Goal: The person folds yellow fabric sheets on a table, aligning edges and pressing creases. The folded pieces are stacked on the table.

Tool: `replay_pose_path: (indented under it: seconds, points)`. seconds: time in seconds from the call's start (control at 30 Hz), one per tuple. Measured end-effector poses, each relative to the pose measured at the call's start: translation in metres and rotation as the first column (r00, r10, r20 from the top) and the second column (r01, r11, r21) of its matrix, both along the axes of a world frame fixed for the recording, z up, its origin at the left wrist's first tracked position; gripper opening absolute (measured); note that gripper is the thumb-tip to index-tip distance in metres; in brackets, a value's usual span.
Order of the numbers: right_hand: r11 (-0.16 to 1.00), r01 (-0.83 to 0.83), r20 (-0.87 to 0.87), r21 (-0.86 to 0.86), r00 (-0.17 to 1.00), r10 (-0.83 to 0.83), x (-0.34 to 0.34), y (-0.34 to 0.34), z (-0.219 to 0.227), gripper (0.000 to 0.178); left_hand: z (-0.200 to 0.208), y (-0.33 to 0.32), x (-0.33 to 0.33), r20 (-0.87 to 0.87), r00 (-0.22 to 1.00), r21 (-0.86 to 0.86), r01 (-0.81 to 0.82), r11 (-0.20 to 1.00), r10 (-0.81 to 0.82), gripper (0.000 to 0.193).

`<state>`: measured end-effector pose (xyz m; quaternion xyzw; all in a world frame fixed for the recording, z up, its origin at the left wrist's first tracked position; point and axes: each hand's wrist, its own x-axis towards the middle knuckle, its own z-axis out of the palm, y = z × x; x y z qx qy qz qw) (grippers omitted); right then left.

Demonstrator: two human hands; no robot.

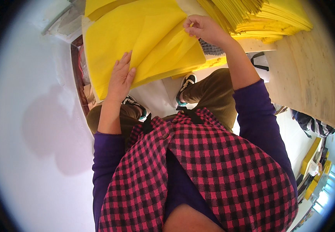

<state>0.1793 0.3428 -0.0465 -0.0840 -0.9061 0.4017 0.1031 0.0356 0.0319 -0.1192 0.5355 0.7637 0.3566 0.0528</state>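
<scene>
A large yellow sheet [148, 29], fabric-like, lies on top of a layered yellow pile in front of me. My left hand [122, 77] rests flat on its near left part, fingers stretched out and pointing away from me. At the sheet's right edge, my right hand [204, 30] is closed in a pinch on it. Soft creases run across the sheet from the right hand toward the left. Beside the right wrist a grey, bumpy-textured thing [210, 48] shows in part.
Thick stacks of folded yellow sheets [264, 23] sit at the far right on a light wooden board [302, 73]. A white wall [40, 127] rises at my left. Below the pile are my feet in dark shoes [187, 83]. A black-and-white bag [314, 125] lies at the right.
</scene>
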Motion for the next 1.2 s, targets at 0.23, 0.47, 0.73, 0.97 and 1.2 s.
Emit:
replay_pose_path:
  seconds: [0.23, 0.47, 0.73, 0.97, 1.2]
  points:
    - [0.996, -0.019, 0.032, -0.088, 0.999, 0.022, -0.004, 0.000, 0.002, 0.014, -0.003, 0.000, 0.000, 0.005, 1.000, 0.046, -0.016, 0.999, 0.016, 0.042]
    - [0.965, 0.157, 0.043, -0.212, 0.988, -0.152, 0.023, 0.001, -0.013, 0.034, -0.003, 0.000, 0.001, 0.006, 1.000, 0.044, -0.023, 0.999, 0.023, 0.041]
    - [0.838, 0.316, -0.087, -0.444, 0.916, -0.391, 0.049, -0.014, -0.045, 0.041, -0.005, 0.001, -0.001, -0.015, 1.000, 0.039, -0.014, 0.999, 0.014, 0.043]
    - [0.684, 0.400, -0.003, -0.610, 0.862, -0.507, 0.055, -0.028, -0.049, 0.039, -0.003, 0.000, 0.001, -0.026, 0.999, 0.034, -0.018, 0.999, 0.019, 0.043]
    - [0.678, 0.461, 0.013, -0.572, 0.832, -0.555, 0.055, -0.034, -0.043, 0.041, -0.002, 0.000, 0.001, -0.020, 1.000, 0.024, -0.018, 1.000, 0.019, 0.043]
